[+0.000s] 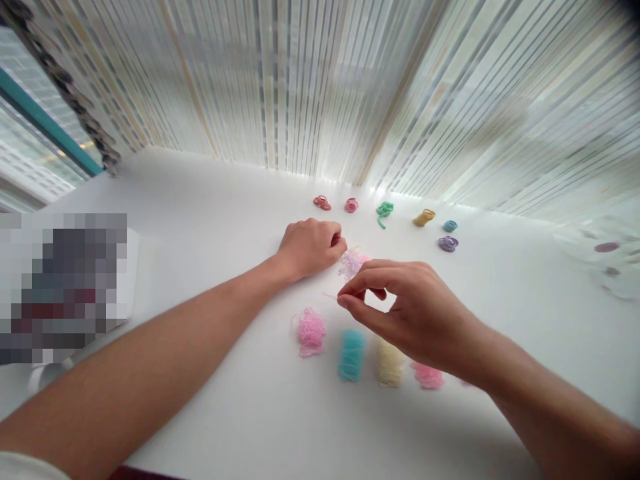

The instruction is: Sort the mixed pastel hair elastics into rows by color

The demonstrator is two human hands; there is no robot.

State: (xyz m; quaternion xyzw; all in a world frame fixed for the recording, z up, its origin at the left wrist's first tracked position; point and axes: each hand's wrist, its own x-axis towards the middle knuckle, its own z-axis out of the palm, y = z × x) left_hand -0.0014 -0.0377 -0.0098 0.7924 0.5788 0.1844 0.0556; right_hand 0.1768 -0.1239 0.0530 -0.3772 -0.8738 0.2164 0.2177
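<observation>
My right hand (pixel 405 300) pinches a thin pale strand (pixel 329 295) between thumb and forefinger, and the strand's free end points left. Curled closed, my left hand (pixel 313 247) rests on the white table beside a loose pile of pale pink and white strands (pixel 353 263); whatever its fingers hold is hidden. Below the hands lie a pink bundle of strands (pixel 311 332), a turquoise wound bundle (pixel 351 355) and a cream wound bundle (pixel 390 365). Another pink bundle (pixel 429 375) shows partly under my right wrist.
Along the back lie small coils: red (pixel 323 203), pink (pixel 351 205), green (pixel 385 212), yellow (pixel 424 217), blue (pixel 451 226) and purple (pixel 449 244). A blurred-out object (pixel 75 287) stands at left. A string curtain (pixel 310 87) hangs behind the table (pixel 210 413).
</observation>
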